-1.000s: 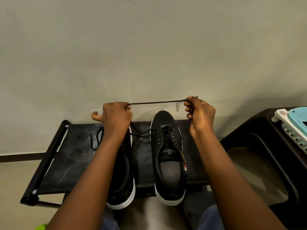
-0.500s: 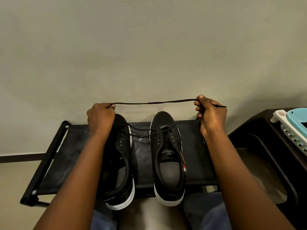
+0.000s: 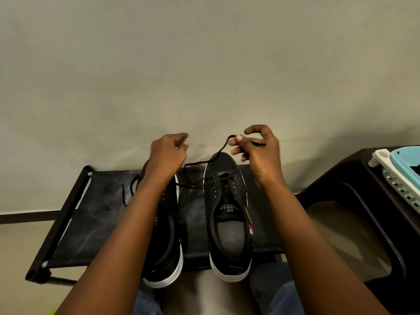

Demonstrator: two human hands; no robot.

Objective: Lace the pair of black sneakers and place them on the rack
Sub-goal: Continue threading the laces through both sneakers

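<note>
A black fabric shoe rack (image 3: pixel 95 226) stands against a pale wall (image 3: pixel 204 64), with a dark cabinet (image 3: pixel 354 178) at 3 o'clock. Two white-soled black sneakers (image 3: pixel 227 223) sit on it at 6 o'clock. The right hand (image 3: pixel 259 148) pinches the black lace (image 3: pixel 218 153); the left hand (image 3: pixel 167 153) is curled, its hold hidden.

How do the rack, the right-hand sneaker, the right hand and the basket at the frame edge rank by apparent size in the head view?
1. Rack, widest in frame.
2. Right-hand sneaker.
3. Right hand, though it is nearer the camera than the sneaker's toe.
Unranked: blue and white basket, cut off by the frame edge.
</note>
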